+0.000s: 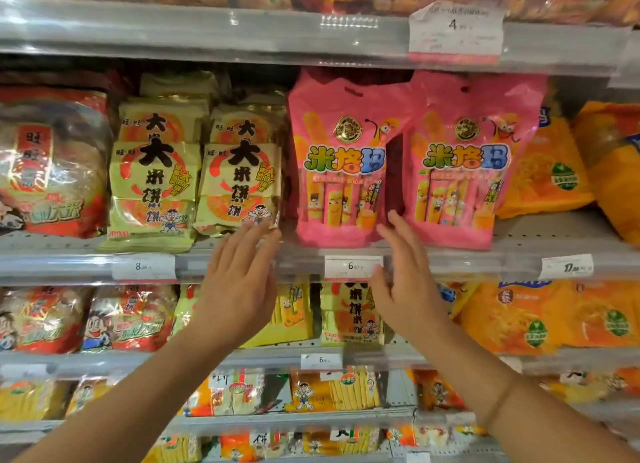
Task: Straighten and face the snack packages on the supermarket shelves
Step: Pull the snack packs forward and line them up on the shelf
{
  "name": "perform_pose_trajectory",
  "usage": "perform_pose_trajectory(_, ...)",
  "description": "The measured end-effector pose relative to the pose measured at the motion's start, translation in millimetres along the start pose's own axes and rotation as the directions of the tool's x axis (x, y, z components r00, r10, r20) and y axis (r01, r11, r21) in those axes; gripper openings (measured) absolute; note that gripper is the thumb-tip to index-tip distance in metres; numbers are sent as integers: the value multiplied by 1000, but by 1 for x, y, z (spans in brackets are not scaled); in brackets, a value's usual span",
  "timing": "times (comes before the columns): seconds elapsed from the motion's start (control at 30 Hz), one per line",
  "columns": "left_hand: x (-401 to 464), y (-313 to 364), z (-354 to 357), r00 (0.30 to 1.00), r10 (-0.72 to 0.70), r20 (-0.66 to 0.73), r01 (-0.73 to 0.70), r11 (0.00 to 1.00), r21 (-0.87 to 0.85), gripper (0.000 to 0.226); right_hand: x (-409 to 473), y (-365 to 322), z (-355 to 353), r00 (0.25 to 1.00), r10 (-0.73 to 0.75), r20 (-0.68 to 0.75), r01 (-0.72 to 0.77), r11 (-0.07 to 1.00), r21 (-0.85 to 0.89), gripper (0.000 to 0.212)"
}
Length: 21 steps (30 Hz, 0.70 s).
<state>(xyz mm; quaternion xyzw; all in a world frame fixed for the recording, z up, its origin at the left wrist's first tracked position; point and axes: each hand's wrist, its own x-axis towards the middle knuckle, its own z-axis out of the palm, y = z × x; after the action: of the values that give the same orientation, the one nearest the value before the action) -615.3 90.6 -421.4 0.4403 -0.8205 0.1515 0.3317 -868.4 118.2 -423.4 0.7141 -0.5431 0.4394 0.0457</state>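
Note:
Two pink snack bags stand upright on the middle shelf [540,234]: the left pink bag [341,157] and the right pink bag [464,161], with a dark gap between them. My left hand [239,282] is raised with straight fingers, its tips at the bottom corner of a yellow-green rice cracker pack [239,175]. My right hand [405,279] is raised with straight fingers, its tips at the lower right edge of the left pink bag, in front of the gap. Neither hand holds anything.
A second stack of yellow-green packs [154,171] and a red-and-clear bag [52,164] sit further left. Orange bags [550,171] lie right of the pink ones. Price tags [353,266] line the shelf edge. Lower shelves hold more red, yellow and orange packs.

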Motion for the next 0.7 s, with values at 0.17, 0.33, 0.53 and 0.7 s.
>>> perform_pose_trajectory(0.17, -28, -35, 15, 996, -61, 71, 47, 981, 186, 52, -22, 6, 27, 978, -161, 136, 194, 941, -277, 48)
perform_pose_trajectory(0.33, -37, -45, 29, 1000, 1, -1, -1, 980, 200, 55, -26, 10, 45, 977, -195, 83, 211, 875, -436, 52)
perform_pose_trajectory(0.53, -85, -23, 48, 998, 64, 6, -64, 998, 29, 50, -30, 15, 54, 974, -228, 7, 205, 863, -461, 62)
perform_pose_trajectory(0.7, -134, -17, 75, 851, -360, 382, 472, 844, -256, 69, -37, 11, 60, 980, -198, -12, 169, 861, -479, 76)
